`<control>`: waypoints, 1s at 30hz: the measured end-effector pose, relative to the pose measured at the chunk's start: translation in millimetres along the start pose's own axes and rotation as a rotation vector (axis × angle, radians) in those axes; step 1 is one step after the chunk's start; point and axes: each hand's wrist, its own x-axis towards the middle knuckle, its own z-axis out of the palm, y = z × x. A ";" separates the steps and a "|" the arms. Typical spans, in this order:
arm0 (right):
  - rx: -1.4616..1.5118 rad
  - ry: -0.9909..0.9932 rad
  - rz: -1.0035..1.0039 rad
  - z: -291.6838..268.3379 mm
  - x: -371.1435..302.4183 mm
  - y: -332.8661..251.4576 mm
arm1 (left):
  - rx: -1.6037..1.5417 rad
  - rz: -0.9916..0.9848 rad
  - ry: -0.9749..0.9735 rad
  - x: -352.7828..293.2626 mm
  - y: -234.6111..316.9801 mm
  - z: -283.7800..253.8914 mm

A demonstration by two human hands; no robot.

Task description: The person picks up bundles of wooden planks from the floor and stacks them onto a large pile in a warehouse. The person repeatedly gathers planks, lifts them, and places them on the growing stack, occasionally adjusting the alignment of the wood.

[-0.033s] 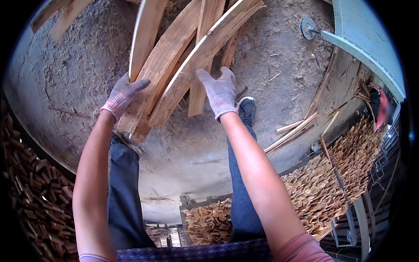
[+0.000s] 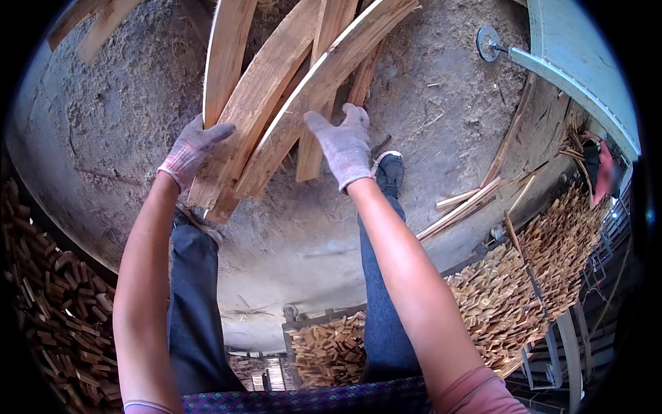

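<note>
Left hand point(image 2: 190, 150): thumb out over boards point(image 2: 265, 83), other fingers mostly hidden, can't tell grip. Right hand point(image 2: 343, 146): thumb and fingers spread, unclenched, by boards' right side. Forearms reach forward; boards fan out over floor point(image 2: 441, 90).

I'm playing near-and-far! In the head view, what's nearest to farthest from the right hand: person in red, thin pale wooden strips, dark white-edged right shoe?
From the gloved right hand:
1. Dark white-edged right shoe, just right
2. Thin pale wooden strips, lower right
3. Person in red, far right
</note>
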 end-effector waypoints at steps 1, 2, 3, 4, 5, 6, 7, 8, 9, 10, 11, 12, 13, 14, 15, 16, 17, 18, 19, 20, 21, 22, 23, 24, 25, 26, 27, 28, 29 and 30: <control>0.008 -0.066 0.046 2.2 -7.6 -5.3 | -0.057 -0.028 -0.016 1.1 -7.8 -0.4; 0.149 0.027 0.104 17.6 -6.9 4.4 | -0.102 -0.045 -0.039 3.9 -8.9 -1.6; 0.131 0.023 0.102 28.5 -7.9 9.3 | -0.149 -0.064 -0.058 5.1 -8.0 -3.9; 0.113 0.020 0.099 37.6 -9.1 14.3 | -0.122 -0.064 -0.074 6.1 -8.1 -3.7; 0.092 0.012 0.095 44.0 -11.7 16.3 | -0.087 -0.066 -0.097 5.1 -9.2 -1.7; 0.278 -0.042 0.069 38.6 -16.3 11.8 | -0.053 -0.068 -0.120 3.8 -10.1 1.2; 0.344 -0.115 0.080 38.3 -3.1 20.4 | -0.018 -0.070 -0.144 2.2 -12.2 1.1; 0.293 -0.258 0.077 37.2 -2.6 21.7 | 0.039 -0.047 -0.169 7.9 -21.0 3.3; 0.302 -0.357 0.112 26.7 -12.6 9.9 | 0.024 -0.023 -0.131 2.6 -20.6 11.5; 0.309 -0.458 0.145 18.4 -22.4 -4.0 | 0.008 0.000 -0.093 -9.0 -21.5 17.6; 0.279 -0.349 0.099 11.8 -37.0 -19.2 | 0.002 0.026 -0.063 -20.9 -16.0 25.1; 0.152 -0.311 0.046 13.3 -39.4 -19.8 | -0.011 0.065 -0.103 -25.3 -10.1 22.3; 0.026 -0.273 -0.005 14.8 -38.7 -17.2 | 0.067 0.146 -0.077 -24.5 -1.9 23.1; -0.115 -0.420 -0.022 17.9 -28.7 -14.9 | 0.149 0.222 -0.045 -25.6 4.4 21.6; -0.257 -0.569 -0.064 18.0 -24.1 -26.0 | 0.230 0.296 -0.013 -26.6 7.3 16.6; -0.426 -0.653 -0.150 9.3 -18.7 -33.8 | 0.481 0.184 0.014 -10.6 3.0 2.3; -0.599 -0.745 -0.243 -0.9 -15.7 -50.3 | 0.323 0.309 -0.012 -8.2 1.6 4.9; -0.683 -0.712 -0.335 -11.2 -4.4 -59.7 | 0.435 0.237 0.055 -6.2 9.3 -1.5; -0.623 -0.462 -0.331 -15.4 6.3 -51.5 | 0.546 0.162 0.122 -6.5 15.7 -7.9; -0.544 -0.136 -0.356 -17.4 26.7 -32.4 | 0.734 0.100 0.174 -8.3 21.2 -2.7; -0.398 0.024 -0.314 -27.9 42.2 -27.8 | 0.755 0.150 0.210 -8.9 21.4 -3.3; -0.211 0.110 -0.226 -38.2 52.8 -26.7 | 0.773 0.197 0.237 -9.5 17.1 -0.9; -0.257 0.281 -0.312 -42.9 60.0 -26.2 | 0.790 0.240 0.263 -9.2 9.3 2.2; -0.353 0.325 -0.278 -43.6 67.0 -27.1 | 0.841 0.233 0.336 -0.3 2.7 2.2; -0.450 0.367 -0.244 -44.1 75.4 -29.3 | 0.808 0.210 0.298 6.9 -2.7 -1.6; -0.415 0.342 -0.179 -45.0 91.1 -27.9 | 0.783 0.187 0.260 12.7 -1.0 -1.4; -0.376 0.309 -0.117 -41.8 105.9 -26.0 | 0.760 0.159 0.227 13.7 -2.1 -4.5; -0.336 0.278 -0.056 -40.1 119.1 -23.6 | 0.823 0.285 0.340 17.4 -9.7 -2.7; -0.354 0.212 -0.114 -42.1 121.3 -28.0 | 0.822 0.279 0.341 16.6 -12.8 -5.2; -0.385 0.179 -0.161 -46.9 118.3 -27.5 | 0.821 0.276 0.341 15.8 -15.0 -7.3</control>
